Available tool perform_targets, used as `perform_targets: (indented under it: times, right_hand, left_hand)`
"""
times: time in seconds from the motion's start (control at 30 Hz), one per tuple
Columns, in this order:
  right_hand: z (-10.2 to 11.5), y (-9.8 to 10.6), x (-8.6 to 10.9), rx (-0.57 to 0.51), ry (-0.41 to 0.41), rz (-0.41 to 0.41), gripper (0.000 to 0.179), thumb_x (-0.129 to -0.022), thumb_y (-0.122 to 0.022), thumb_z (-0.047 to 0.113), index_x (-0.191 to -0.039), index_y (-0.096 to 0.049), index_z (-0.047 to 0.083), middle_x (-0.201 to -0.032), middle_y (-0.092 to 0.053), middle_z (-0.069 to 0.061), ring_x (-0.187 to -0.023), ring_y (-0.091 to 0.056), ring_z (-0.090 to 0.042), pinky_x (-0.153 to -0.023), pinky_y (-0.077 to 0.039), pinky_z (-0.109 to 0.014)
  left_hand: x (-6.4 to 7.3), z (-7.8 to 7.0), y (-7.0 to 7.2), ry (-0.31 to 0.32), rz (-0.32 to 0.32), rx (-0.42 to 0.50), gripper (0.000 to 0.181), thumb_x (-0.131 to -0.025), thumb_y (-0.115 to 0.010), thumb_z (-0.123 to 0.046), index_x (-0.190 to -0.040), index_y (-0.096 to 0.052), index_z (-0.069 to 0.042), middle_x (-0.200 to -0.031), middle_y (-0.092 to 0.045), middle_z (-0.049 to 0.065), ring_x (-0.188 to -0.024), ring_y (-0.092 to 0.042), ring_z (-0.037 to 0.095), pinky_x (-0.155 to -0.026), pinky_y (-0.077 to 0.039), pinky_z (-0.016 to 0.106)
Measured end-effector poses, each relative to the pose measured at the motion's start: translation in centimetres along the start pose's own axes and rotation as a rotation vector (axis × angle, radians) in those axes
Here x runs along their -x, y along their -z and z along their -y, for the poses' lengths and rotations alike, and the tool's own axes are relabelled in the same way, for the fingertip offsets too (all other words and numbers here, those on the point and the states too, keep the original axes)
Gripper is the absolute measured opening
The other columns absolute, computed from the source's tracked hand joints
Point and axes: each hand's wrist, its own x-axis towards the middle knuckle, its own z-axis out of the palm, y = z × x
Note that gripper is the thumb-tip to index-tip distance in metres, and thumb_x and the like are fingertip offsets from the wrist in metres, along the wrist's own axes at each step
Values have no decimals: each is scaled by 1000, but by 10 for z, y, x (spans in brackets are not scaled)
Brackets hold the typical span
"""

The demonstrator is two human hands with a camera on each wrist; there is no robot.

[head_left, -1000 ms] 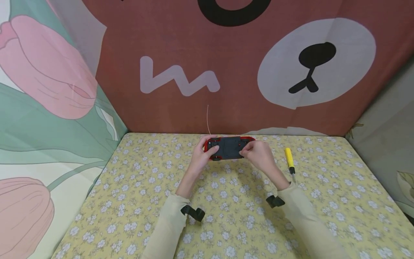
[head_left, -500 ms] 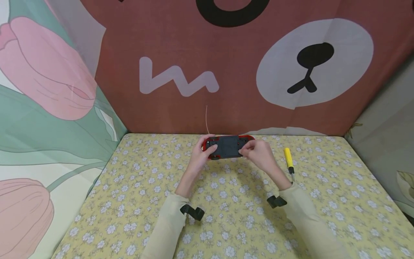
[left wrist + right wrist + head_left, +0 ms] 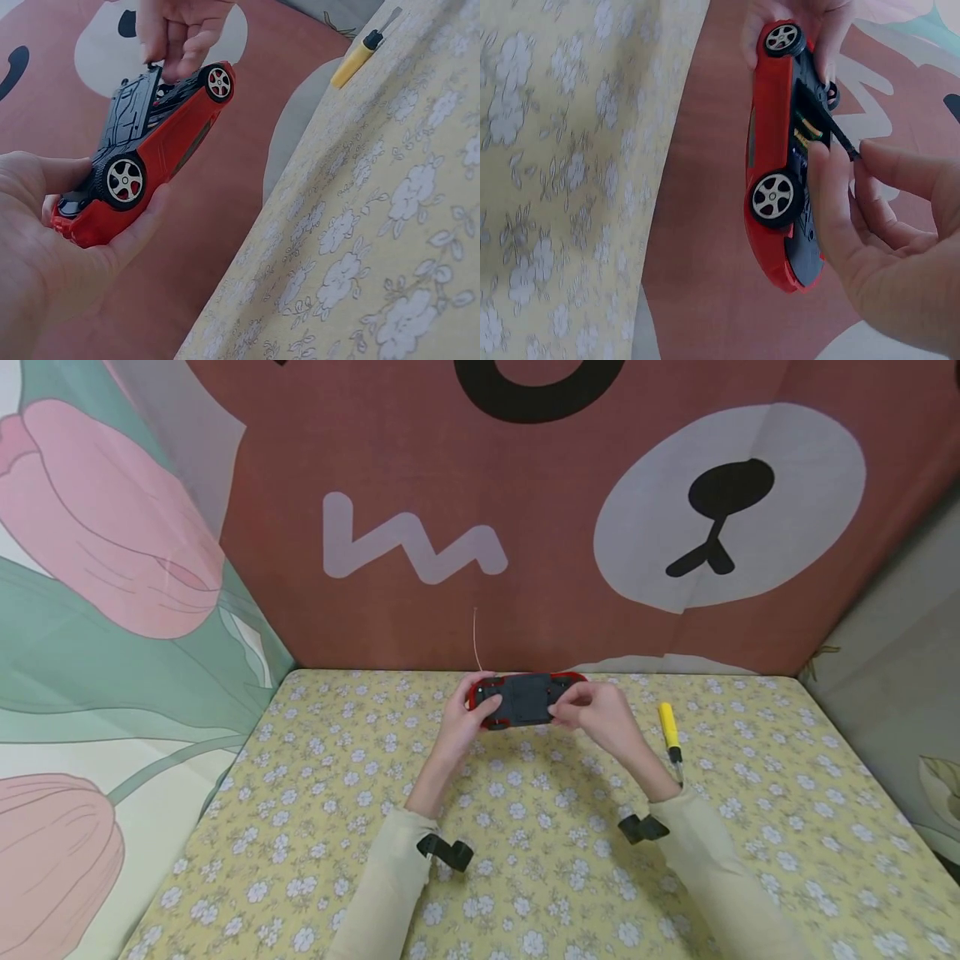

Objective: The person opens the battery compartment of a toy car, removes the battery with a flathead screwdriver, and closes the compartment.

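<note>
— What lies just left of centre in the head view?
— My left hand (image 3: 457,718), grasping one end of the red toy car (image 3: 171,139), the thumb laid over its dark underside. A thin pale wire (image 3: 475,639) rises above this hand, against the reddish-brown backdrop (image 3: 375,627).
— And at centre?
— The car itself, held clear of the flowered cloth (image 3: 300,793), underside toward me. A dark panel (image 3: 129,112) stands tilted out from that underside; the right wrist view, above its middle, shows green and yellow parts (image 3: 806,129) within.
— Right of centre?
— My right hand (image 3: 602,714), pinching the panel's raised edge in its fingertips.
— Farther right?
— A yellow-handled screwdriver (image 3: 670,727), lying on the cloth, its shaft directed down the frame toward my right sleeve (image 3: 705,843).
</note>
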Motion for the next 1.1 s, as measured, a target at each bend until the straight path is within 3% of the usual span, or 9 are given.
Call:
perform_targets:
  times: [0.2, 0.37, 0.53, 0.73, 1.1]
  right_hand:
    - [2, -2, -2, -156, -34, 33, 13, -96, -73, 6, -98, -66, -4, -89, -73, -15, -77, -75, -21, -76, -63, -37]
    - [2, -5, -3, -244, -31, 17, 30, -94, -72, 0, -119, -56, -7, -95, -71, -20, -79, -75, -24, -76, -63, -35]
    - [4, -9, -4, -186, 52, 10, 47, -94, -71, -1, -139, -56, -4, -98, -69, -21, -86, -73, -31, -74, -63, -35]
    - [6, -13, -3, -75, 79, -2, 43, -95, -73, 0, -137, -62, -1, -92, -65, -16, -86, -71, -32, -72, -62, -32]
    - [7, -13, -4, -88, 64, -23, 43, -94, -72, -3, -135, -61, -3, -92, -64, -18, -89, -71, -35, -71, -63, -35]
  left_hand:
    - [0, 1, 1, -4, 7, 1, 40, -103, -62, -5, -143, -56, -7, -138, -52, 19, -118, -64, 39, -84, -61, 41]
    - [1, 1, 1, -8, 3, -12, 40, -103, -62, -7, -142, -56, -7, -137, -53, 18, -116, -65, 37, -82, -62, 40]
    - [2, 0, -2, -15, 15, -41, 41, -102, -64, -8, -142, -57, -10, -138, -56, 17, -112, -66, 33, -79, -62, 38]
    - [2, 2, -3, -29, 40, -25, 42, -101, -64, -6, -143, -58, -10, -138, -56, 15, -109, -67, 29, -77, -61, 34]
    - [3, 3, -1, -42, 45, -9, 42, -102, -64, -6, -143, -57, -9, -137, -56, 16, -105, -68, 25, -75, -61, 32]
